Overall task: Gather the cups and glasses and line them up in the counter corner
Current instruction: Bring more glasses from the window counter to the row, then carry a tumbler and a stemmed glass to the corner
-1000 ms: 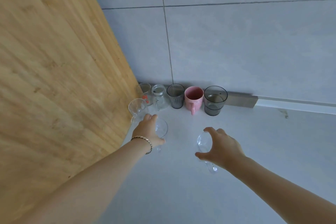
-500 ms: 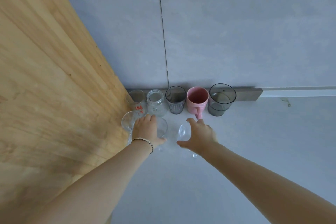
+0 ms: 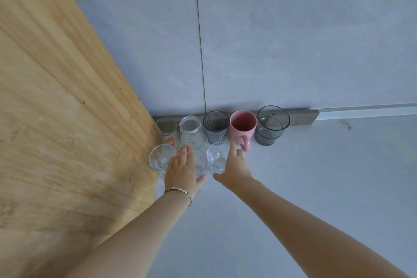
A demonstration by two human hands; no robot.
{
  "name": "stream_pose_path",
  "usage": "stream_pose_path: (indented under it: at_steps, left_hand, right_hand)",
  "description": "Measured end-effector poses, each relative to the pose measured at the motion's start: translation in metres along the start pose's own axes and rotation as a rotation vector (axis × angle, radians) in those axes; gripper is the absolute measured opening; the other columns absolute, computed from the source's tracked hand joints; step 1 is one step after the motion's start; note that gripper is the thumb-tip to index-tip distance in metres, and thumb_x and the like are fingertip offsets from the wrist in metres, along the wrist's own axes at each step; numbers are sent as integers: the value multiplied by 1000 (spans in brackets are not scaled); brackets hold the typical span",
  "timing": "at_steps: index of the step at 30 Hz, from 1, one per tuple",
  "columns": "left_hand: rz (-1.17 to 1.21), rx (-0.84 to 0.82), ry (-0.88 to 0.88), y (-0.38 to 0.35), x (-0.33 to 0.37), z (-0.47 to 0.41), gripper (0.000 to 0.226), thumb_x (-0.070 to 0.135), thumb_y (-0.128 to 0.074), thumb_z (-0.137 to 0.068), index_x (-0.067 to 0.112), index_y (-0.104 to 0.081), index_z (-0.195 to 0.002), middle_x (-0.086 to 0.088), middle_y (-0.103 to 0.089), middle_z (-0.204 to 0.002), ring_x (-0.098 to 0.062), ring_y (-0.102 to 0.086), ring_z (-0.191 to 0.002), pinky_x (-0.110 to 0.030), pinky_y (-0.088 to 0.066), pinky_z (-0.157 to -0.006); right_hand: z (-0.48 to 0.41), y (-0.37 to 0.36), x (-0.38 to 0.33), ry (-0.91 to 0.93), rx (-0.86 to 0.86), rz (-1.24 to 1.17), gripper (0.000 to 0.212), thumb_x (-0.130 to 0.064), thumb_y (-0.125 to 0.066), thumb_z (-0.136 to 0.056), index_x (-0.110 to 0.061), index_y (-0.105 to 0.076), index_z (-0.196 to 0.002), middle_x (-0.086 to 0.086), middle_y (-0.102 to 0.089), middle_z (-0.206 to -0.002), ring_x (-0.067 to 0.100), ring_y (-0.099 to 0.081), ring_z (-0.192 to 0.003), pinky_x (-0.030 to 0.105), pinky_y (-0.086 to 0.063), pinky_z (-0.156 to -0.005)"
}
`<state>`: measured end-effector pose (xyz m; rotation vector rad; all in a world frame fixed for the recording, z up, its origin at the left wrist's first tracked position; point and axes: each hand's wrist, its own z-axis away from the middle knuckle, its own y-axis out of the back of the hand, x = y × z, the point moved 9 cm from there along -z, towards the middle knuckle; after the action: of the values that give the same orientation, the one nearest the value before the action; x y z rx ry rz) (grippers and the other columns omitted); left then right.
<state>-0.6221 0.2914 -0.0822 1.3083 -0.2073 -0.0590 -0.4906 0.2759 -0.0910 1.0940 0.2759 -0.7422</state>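
Observation:
Five vessels stand in a row against the tiled wall: a glass with red print point(image 3: 165, 130) in the corner, a clear jar point(image 3: 190, 130), a ribbed grey glass point(image 3: 216, 127), a pink mug point(image 3: 242, 124) and a smoky grey tumbler point(image 3: 272, 124). In front of them stand three clear glasses. The left clear glass point(image 3: 158, 158) stands free beside the wooden panel. My left hand point(image 3: 181, 168) lies over the middle clear glass point(image 3: 201, 162), thumb on its right side. My right hand point(image 3: 234, 167) holds the right clear glass point(image 3: 216, 156), index finger near the mug's handle.
A tall wooden panel point(image 3: 56, 119) closes off the left side and forms the corner with the grey tiled wall point(image 3: 270, 52). The grey counter point(image 3: 316, 176) stretches to the right and towards me. A dark strip point(image 3: 302, 116) runs along the wall base.
My right hand has carried its clear glass from the open counter leftward and back, up beside the middle glass. My left hand stayed on its glass, fingers now stretched out.

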Motion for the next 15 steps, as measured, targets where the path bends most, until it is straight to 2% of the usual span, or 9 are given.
stream_pose_path:
  at_steps: [2, 4, 6, 7, 8, 9, 11, 13, 15]
  left_hand:
    - [-9, -28, 20, 5, 3, 4, 86, 47, -47, -91, 6, 1, -149, -8, -1, -160, -23, -4, -149, -37, -8, -121]
    - [-4, 11, -11, 18, 9, 9, 82, 43, -58, -86, 4, -19, -147, -16, -20, -156, -30, -22, -145, -43, -19, -118]
    - [-42, 99, -127, 29, 33, 13, 65, 29, -78, -68, 3, -55, -124, -22, -58, -126, -41, -58, -115, -48, -46, -96]
    - [-69, 117, -179, 34, 51, 18, 52, 23, -79, -65, 5, -63, -111, -17, -66, -109, -39, -65, -99, -45, -53, -84]
    - [-50, 55, -211, 34, 71, 25, 40, 20, -72, -71, 7, -63, -107, -13, -66, -105, -36, -66, -95, -41, -53, -80]
    - [-29, 3, -232, 34, 94, 32, 33, 19, -61, -81, 9, -59, -112, -10, -64, -110, -33, -63, -101, -39, -50, -83]
    - [-10, -194, -262, 14, 143, 47, 31, 23, -46, -91, 14, -52, -121, -4, -58, -124, -26, -57, -113, -34, -46, -93]
    - [-34, -374, -301, -10, 198, 63, 33, 27, -45, -92, 16, -50, -123, -1, -55, -129, -23, -54, -118, -31, -44, -98]
    - [-74, -436, -366, -25, 263, 84, 33, 30, -46, -91, 18, -52, -121, 0, -56, -128, -21, -55, -117, -30, -44, -97]
  right_hand:
    - [12, -1, 6, 20, -35, -14, 101, -21, -69, -82, -5, 4, -150, 14, -21, -150, 31, -33, -137, 37, -34, -111]
    - [24, 3, 19, 21, -78, 15, 93, -25, -66, -85, -6, -3, -150, 12, -26, -149, 28, -36, -136, 36, -37, -108]
    - [38, 18, 49, -12, -123, 64, 74, -29, -61, -87, -13, -21, -147, 8, -40, -143, 25, -46, -129, 34, -42, -102]
    - [46, 27, 67, -30, -150, 91, 62, -31, -58, -88, -16, -32, -143, 5, -47, -139, 23, -50, -125, 33, -44, -100]
    - [55, 37, 87, -47, -176, 119, 53, -31, -56, -89, -18, -41, -138, 3, -51, -136, 21, -52, -122, 31, -45, -98]
    - [65, 48, 109, -68, -194, 145, 47, -32, -55, -89, -19, -46, -134, 1, -54, -134, 20, -53, -120, 31, -44, -97]
    - [89, 77, 158, -127, -196, 172, 44, -32, -53, -90, -19, -48, -132, 1, -54, -134, 19, -53, -121, 30, -43, -98]
    - [118, 111, 213, -195, -158, 176, 44, -33, -52, -91, -20, -48, -133, 1, -53, -134, 20, -53, -121, 30, -43, -98]
    - [152, 148, 274, -264, -107, 171, 44, -35, -51, -91, -22, -48, -132, 0, -52, -135, 20, -53, -121, 30, -43, -97]
